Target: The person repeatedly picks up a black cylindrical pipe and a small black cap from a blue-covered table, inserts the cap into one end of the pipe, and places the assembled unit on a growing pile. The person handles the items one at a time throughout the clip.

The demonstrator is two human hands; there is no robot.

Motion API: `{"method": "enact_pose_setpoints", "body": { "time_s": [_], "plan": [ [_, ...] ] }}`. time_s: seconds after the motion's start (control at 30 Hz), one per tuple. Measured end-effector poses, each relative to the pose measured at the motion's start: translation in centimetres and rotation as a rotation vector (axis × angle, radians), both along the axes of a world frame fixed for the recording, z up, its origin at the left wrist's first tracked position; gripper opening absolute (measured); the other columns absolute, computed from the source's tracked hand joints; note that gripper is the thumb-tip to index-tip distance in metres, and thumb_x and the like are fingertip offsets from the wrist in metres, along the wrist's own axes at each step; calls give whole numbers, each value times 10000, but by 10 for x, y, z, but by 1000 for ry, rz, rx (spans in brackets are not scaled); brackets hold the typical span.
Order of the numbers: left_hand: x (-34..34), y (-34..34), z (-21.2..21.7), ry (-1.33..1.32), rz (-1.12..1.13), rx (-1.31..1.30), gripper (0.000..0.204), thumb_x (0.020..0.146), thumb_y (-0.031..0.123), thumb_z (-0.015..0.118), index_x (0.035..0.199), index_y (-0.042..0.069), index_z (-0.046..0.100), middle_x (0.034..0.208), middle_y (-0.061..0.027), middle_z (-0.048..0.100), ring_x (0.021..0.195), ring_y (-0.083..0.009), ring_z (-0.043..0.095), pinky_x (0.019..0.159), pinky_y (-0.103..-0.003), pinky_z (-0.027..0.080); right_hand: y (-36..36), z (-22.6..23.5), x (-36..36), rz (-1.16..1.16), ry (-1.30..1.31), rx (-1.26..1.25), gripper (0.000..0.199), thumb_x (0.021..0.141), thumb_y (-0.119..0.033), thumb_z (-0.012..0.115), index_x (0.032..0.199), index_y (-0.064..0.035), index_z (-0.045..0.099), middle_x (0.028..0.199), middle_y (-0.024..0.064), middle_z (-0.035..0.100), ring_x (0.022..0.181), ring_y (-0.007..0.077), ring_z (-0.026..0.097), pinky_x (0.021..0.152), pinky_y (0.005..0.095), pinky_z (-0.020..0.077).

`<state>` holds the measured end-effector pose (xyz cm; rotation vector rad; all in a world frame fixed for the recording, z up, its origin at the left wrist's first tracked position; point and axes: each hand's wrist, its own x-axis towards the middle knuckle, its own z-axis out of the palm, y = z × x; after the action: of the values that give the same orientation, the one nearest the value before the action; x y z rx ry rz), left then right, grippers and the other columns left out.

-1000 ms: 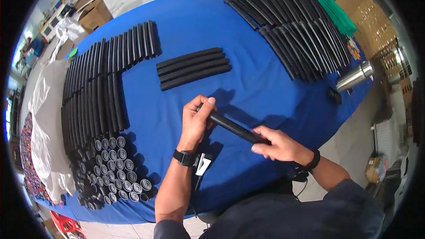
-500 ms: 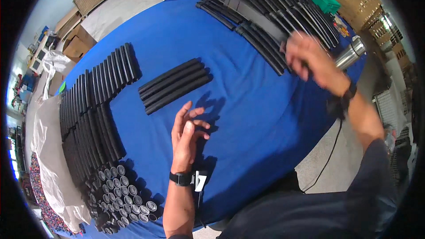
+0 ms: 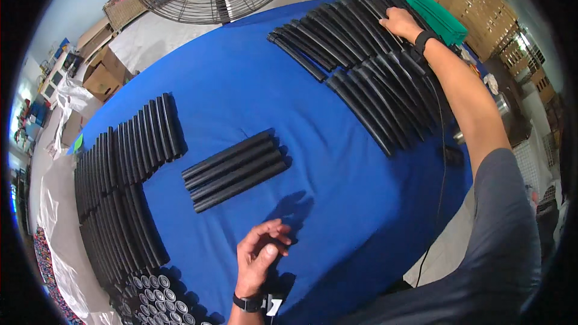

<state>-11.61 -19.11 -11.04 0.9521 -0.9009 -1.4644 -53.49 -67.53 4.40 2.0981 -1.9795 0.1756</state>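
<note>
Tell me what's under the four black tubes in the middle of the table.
Blue cloth shows around the four black tubes; whatever lies directly beneath them is covered.

Tube in hand: long, round black tube [image 3: 366,1], thicker at its far end, which juts past the pile; right hand [image 3: 402,24] on it.
Pile: slim black tubes [image 3: 367,111] in two rows, slightly fanned.
Middle four: straight, round black tubes [image 3: 236,170], side by side (ends staggered), apart from the pile.
</note>
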Motion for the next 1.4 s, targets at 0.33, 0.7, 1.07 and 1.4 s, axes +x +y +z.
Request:
{"method": "enact_pose_setpoints", "body": {
  "time_s": [0.33, 0.7, 1.07, 1.4],
  "plan": [
    [6, -4, -1, 67, -40, 22, 555, 922, 360, 761, 1303, -24, 638, 1193, -189, 681, 985, -227, 681, 779, -333, 579, -21, -38, -4, -120, -22, 88, 446, 952, -328, 689, 1144, 74, 682, 1226, 298, 671, 1173, 462, 634, 1008, 520, 507],
    [-1, -4, 4, -9, -9, 57, 570, 901, 407, 761, 1263, -19, 650, 1142, -195, 710, 913, -241, 698, 738, -342, 578, -18, -52, -26, 10, -12, -11, 373, 917, -269, 728, 1071, 54, 621, 1126, 283, 688, 1092, 459, 651, 953, 535, 508],
    [2, -5, 9, -44, -98, 103, 317, 1009, 188, 672, 1252, -15, 667, 1085, -88, 714, 913, -131, 647, 778, -280, 535, 51, -45, 22, 307, -301, -169, 460, 954, -320, 685, 1261, 16, 621, 1074, 221, 715, 977, 372, 701, 872, 452, 549],
    [9, 2, 4, -123, -222, 25, 331, 1010, 307, 674, 926, -4, 752, 671, -8, 630, 608, -69, 563, 555, -241, 424, 338, -111, 234, 1059, -170, -22, 636, 928, -138, 678, 1475, 78, 436, 1477, 273, 496, 1369, 412, 482, 1153, 491, 381]
  ]
}}
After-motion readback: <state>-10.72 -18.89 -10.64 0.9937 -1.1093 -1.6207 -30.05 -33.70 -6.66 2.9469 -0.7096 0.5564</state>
